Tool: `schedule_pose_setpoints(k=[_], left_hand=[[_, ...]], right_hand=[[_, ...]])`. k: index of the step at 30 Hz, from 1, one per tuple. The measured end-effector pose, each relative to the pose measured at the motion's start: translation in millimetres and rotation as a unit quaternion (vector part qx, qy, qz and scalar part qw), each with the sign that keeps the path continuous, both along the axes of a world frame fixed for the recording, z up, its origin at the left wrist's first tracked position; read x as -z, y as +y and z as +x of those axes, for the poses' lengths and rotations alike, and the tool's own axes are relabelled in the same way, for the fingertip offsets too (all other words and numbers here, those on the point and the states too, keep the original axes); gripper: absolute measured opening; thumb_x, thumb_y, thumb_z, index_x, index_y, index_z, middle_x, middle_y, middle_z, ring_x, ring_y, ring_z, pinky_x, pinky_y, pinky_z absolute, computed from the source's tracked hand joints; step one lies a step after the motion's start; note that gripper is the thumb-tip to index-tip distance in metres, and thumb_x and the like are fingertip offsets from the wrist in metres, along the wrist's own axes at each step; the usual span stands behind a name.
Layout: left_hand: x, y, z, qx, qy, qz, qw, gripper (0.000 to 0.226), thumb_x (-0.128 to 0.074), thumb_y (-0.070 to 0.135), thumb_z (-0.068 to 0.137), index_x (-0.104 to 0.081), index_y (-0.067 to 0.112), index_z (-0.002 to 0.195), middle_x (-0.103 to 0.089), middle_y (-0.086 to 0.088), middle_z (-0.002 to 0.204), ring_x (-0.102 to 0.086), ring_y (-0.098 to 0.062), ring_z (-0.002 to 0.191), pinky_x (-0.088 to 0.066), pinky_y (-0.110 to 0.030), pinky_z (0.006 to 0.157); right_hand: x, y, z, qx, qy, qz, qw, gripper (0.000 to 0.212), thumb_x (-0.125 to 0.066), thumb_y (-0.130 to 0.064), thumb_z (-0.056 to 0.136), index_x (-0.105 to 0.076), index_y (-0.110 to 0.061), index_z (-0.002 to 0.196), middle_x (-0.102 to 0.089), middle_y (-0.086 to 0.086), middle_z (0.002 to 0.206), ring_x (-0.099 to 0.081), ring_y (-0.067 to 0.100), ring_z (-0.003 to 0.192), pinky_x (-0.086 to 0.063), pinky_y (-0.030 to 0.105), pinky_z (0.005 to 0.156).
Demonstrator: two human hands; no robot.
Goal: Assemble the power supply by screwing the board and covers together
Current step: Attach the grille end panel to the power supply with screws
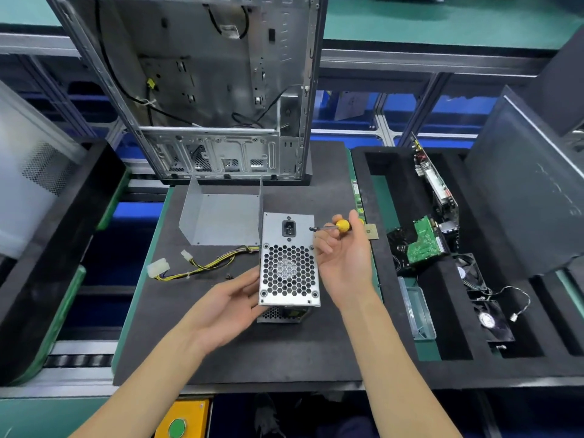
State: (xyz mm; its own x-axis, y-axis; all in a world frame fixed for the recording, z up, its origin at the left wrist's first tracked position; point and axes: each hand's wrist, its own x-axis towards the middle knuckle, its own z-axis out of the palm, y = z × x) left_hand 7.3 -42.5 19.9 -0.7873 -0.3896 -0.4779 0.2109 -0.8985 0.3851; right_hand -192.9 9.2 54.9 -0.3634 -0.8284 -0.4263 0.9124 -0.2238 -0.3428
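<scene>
screwdriver (pixel 336 226) was pinched in right hand (pixel 344 263), its tip beside the power supply (pixel 289 267), which left hand (pixel 227 303) steadied with straight fingers; likely mid-screwing, next seating the tip.

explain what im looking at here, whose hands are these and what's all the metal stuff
This is one picture from a camera worn on a person's head, looking down at their own hands over a workbench. The left hand steadies a power supply, a metal box with a honeycomb fan grille and a socket. The right hand holds a yellow-handled screwdriver. Behind lie a bent metal cover and the supply's cable bundle. An empty computer case stands further back. A foam tray on the right holds circuit boards and fans.
</scene>
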Motion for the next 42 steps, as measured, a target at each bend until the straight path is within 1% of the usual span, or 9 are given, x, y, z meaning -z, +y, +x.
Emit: schedule_pose_setpoints(k=[4, 6, 9, 11, 15, 21, 27, 36, 42], left_hand=[[-13.4, -2.3, -3.7, 0.055, -0.024, -0.083, 0.995, 0.046, -0.072, 0.017, 0.09, -0.064, 0.004, 0.133, -0.056, -0.019, 0.143, -0.057, -0.031, 0.131, -0.054, -0.038, 0.098], [-16.7, -4.0, -3.0, 0.046, -0.031, -0.07, 0.996, 0.039, -0.06, 0.017, 0.096, -0.064, 0.0, 0.131, -0.055, -0.023, 0.143, -0.056, -0.034, 0.131, -0.054, -0.042, 0.1], [-22.2, -0.3, -2.5, 0.029, -0.012, -0.075, 0.997, 0.045, -0.065, 0.022, 0.094, -0.062, -0.003, 0.132, -0.056, -0.023, 0.142, -0.057, -0.033, 0.13, -0.053, -0.04, 0.101], [-25.4, 2.8, -3.2, 0.044, -0.013, -0.128, 0.991, 0.049, -0.069, 0.018, 0.092, -0.059, 0.0, 0.136, -0.055, -0.02, 0.144, -0.054, -0.031, 0.134, -0.05, -0.038, 0.106], [-22.8, 4.6, -2.1, 0.047, -0.036, -0.176, 0.983, 0.044, -0.055, 0.005, 0.095, -0.056, 0.0, 0.139, -0.055, -0.021, 0.145, -0.05, -0.032, 0.137, -0.039, -0.042, 0.116], [-29.2, 6.5, -4.7, 0.054, -0.076, -0.21, 0.973, 0.04, -0.067, 0.012, 0.088, -0.068, 0.009, 0.128, -0.063, -0.017, 0.136, -0.061, -0.029, 0.127, -0.054, -0.032, 0.098], [-35.7, 6.9, -3.8, 0.086, -0.105, -0.251, 0.958, 0.038, -0.068, 0.021, 0.09, -0.069, 0.016, 0.127, -0.067, -0.015, 0.132, -0.064, -0.029, 0.122, -0.056, -0.033, 0.094], [-28.7, 1.0, -2.9, 0.052, -0.111, -0.208, 0.97, 0.043, -0.075, 0.018, 0.083, -0.069, 0.016, 0.126, -0.067, -0.018, 0.13, -0.068, -0.03, 0.114, -0.059, -0.039, 0.087], [-28.3, 2.9, -3.0, 0.047, -0.121, -0.226, 0.965, 0.044, -0.076, 0.02, 0.081, -0.07, 0.017, 0.125, -0.068, -0.018, 0.128, -0.068, -0.031, 0.115, -0.059, -0.038, 0.086]], right_hand=[[-0.9, 0.0, -3.4, 0.005, 0.02, 0.008, 1.0, 0.035, -0.053, -0.041, 0.105, -0.057, -0.014, 0.083, -0.045, -0.004, 0.061, -0.041, 0.008, 0.046, -0.039, 0.019, 0.042], [-0.6, 0.6, -4.3, 0.006, 0.028, 0.013, 1.0, 0.035, -0.053, -0.041, 0.104, -0.057, -0.014, 0.083, -0.046, -0.004, 0.061, -0.041, 0.008, 0.046, -0.039, 0.019, 0.042], [0.1, 1.2, -3.5, 0.007, 0.03, 0.015, 0.999, 0.035, -0.054, -0.042, 0.103, -0.058, -0.014, 0.083, -0.046, -0.004, 0.061, -0.041, 0.008, 0.046, -0.039, 0.019, 0.042], [0.4, 1.3, -2.3, 0.005, 0.031, 0.015, 0.999, 0.035, -0.054, -0.042, 0.103, -0.058, -0.014, 0.083, -0.046, -0.004, 0.061, -0.041, 0.008, 0.047, -0.039, 0.02, 0.042], [-0.9, 0.8, 0.8, -0.003, 0.053, 0.02, 0.998, 0.036, -0.053, -0.042, 0.104, -0.059, -0.015, 0.082, -0.047, -0.003, 0.061, -0.042, 0.008, 0.047, -0.039, 0.02, 0.043], [-6.9, 0.7, 1.3, -0.007, 0.121, 0.04, 0.992, 0.038, -0.049, -0.043, 0.106, -0.059, -0.015, 0.082, -0.046, -0.002, 0.06, -0.042, 0.01, 0.048, -0.037, 0.021, 0.043], [-9.7, 0.9, 3.8, 0.001, 0.153, 0.053, 0.987, 0.038, -0.048, -0.041, 0.107, -0.059, -0.014, 0.083, -0.048, -0.001, 0.06, -0.043, 0.011, 0.048, -0.037, 0.022, 0.043], [-8.1, -0.4, 8.6, 0.0, 0.156, 0.045, 0.987, 0.039, -0.048, -0.041, 0.107, -0.06, -0.014, 0.082, -0.048, -0.001, 0.06, -0.044, 0.01, 0.049, -0.038, 0.022, 0.044], [-10.6, 0.1, 8.3, -0.002, 0.172, 0.048, 0.984, 0.04, -0.05, -0.042, 0.106, -0.061, -0.015, 0.079, -0.048, -0.001, 0.061, -0.046, 0.011, 0.05, -0.038, 0.023, 0.044]])
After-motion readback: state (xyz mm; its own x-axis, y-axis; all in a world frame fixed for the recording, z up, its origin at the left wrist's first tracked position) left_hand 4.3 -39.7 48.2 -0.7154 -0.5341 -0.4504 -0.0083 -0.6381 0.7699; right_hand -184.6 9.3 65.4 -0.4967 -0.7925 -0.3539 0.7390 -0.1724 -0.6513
